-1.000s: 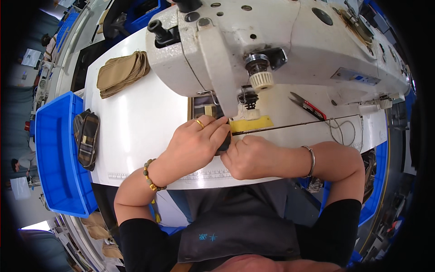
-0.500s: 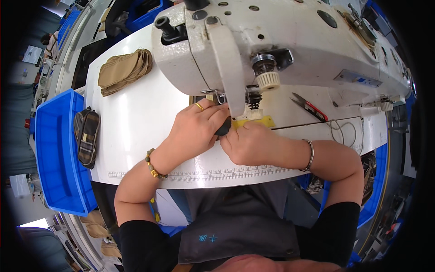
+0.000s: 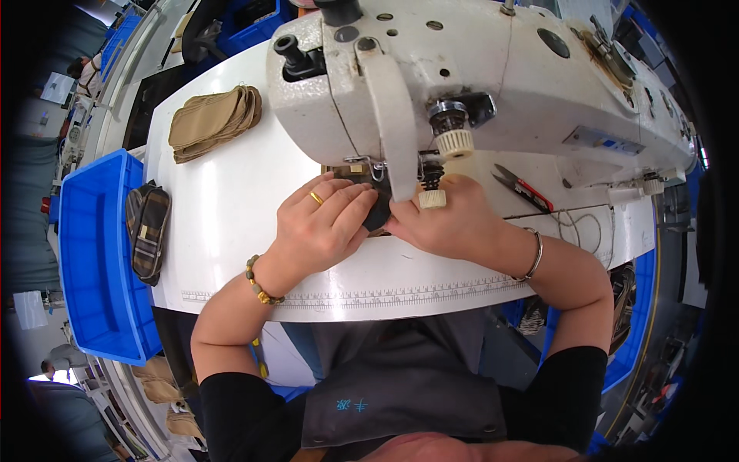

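Observation:
A white sewing machine (image 3: 469, 69) spans the top of the white table (image 3: 223, 223). At its needle end, a dark fabric piece (image 3: 377, 208) with some plaid and tan showing lies partly hidden by the machine head. My left hand (image 3: 323, 227) presses on its left side with curled fingers, a gold ring on one. My right hand (image 3: 454, 215) grips the piece's right edge, its fingertips partly behind the machine's parts. Red-handled scissors (image 3: 527, 192) and a loose cord (image 3: 573, 227) lie to the right.
A stack of tan fabric pieces (image 3: 212, 119) sits at the back left. A plaid pouch (image 3: 145, 231) lies beside a blue bin (image 3: 88, 254). A ruler scale runs along the front edge. Another blue bin (image 3: 631, 339) is below right. Co-workers (image 3: 85, 69) are at far left.
My left hand has shifted up and left. My right hand has moved away from me, up beside the needle area. The dark piece has moved further toward the machine.

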`<state>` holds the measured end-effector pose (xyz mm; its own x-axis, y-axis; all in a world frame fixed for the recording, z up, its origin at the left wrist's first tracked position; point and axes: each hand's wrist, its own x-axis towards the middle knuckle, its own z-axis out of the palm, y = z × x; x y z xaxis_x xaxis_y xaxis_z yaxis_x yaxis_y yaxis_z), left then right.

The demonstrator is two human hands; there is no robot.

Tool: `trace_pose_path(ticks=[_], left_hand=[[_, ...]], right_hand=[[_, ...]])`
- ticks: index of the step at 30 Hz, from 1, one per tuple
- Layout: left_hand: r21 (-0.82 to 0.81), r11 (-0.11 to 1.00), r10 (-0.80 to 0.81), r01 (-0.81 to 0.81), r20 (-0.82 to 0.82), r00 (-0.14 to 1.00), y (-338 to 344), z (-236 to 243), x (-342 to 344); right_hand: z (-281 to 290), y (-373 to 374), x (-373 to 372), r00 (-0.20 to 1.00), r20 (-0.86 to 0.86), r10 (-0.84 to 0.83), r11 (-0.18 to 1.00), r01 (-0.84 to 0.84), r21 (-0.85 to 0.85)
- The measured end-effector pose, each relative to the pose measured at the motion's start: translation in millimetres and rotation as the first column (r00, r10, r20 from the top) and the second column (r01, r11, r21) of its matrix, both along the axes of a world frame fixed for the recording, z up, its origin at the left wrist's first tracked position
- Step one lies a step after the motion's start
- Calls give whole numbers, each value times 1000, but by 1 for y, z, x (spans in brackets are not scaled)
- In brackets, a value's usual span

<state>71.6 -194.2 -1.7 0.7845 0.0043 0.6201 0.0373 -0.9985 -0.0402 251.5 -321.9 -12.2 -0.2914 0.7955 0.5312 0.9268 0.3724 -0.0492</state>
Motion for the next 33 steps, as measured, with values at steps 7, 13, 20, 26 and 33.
trace_pose_path(ticks=[7,13,20,26,33], left_hand=[[35,999,-27,25,67,997,0,-5,0],[-23,1000,13,-12,50,999,4,-12,1],[45,999,-26,22,87,996,9,0,4],[50,997,51,-54,60,997,-6,4,2],[-283,956,4,-75,-245,969,-9,18,-9]], right_hand=[[-15,2,-6,991,129,-23,990,5,139],[-14,3,-12,993,116,-23,988,5,156],[-12,7,-2,998,-25,-55,992,57,112],[-22,12,-4,991,53,-123,981,113,156],[-27,11,-3,993,65,-98,979,84,184]])
